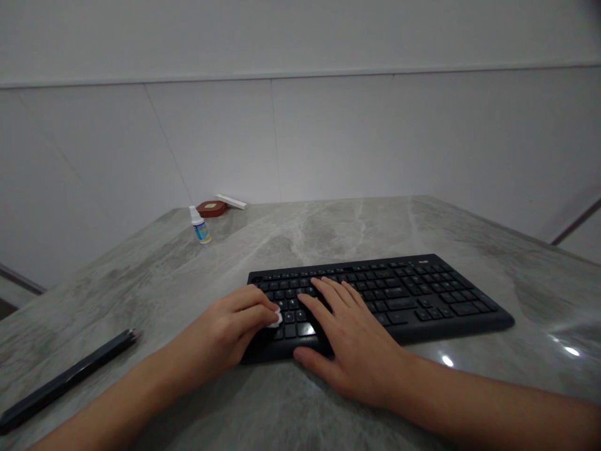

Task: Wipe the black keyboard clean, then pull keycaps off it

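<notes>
A black computer keyboard [404,294] lies on the grey marbled table in front of me. Over its left end, my left hand [235,322] is closed on a small white wad [278,318], perhaps tissue or cloth, pressed against the keys there. Most of the wad is hidden by the fingers. My right hand [352,335] lies across the left-middle keys with its fingers spread, the thumb at the keyboard's front edge. Nothing shows in that hand.
A small white spray bottle [201,227] with a blue and yellow label stands at the back left. Behind it are a reddish-brown box [211,209] and a white bar-shaped object [231,201]. A long black object [70,376] lies at the left. A white wall [328,138] rises behind the table [300,235].
</notes>
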### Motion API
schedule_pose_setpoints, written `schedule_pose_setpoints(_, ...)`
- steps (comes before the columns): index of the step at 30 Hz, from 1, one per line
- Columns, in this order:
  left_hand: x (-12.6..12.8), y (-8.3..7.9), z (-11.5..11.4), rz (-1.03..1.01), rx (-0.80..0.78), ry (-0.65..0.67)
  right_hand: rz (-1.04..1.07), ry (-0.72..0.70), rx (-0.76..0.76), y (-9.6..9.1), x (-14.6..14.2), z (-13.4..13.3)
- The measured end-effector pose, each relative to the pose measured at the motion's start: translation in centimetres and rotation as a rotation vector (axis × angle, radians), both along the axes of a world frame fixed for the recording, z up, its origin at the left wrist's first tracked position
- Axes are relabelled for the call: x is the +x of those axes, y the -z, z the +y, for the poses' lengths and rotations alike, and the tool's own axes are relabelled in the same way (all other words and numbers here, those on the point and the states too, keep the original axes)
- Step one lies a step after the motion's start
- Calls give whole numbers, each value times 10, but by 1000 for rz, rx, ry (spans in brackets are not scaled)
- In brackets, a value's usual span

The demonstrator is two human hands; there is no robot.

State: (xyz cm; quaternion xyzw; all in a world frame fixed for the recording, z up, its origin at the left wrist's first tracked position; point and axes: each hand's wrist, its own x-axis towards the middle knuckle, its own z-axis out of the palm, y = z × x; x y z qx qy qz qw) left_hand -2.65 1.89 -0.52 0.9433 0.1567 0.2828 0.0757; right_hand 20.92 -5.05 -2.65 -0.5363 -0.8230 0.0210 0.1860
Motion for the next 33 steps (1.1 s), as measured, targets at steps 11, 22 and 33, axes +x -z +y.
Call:
schedule_pose_setpoints(11, 9, 8, -1, -81, 13, -4, -4, 2, -1, 1, -1, 0)
schedule_pose_setpoints(22, 3, 5, 3, -80, 58, 3, -17, 9, -17, -1, -3, -1)
schedule_pose_setpoints(33, 0, 2, 3, -46, -5, -17, -60, 376, 89, -20, 90, 53)
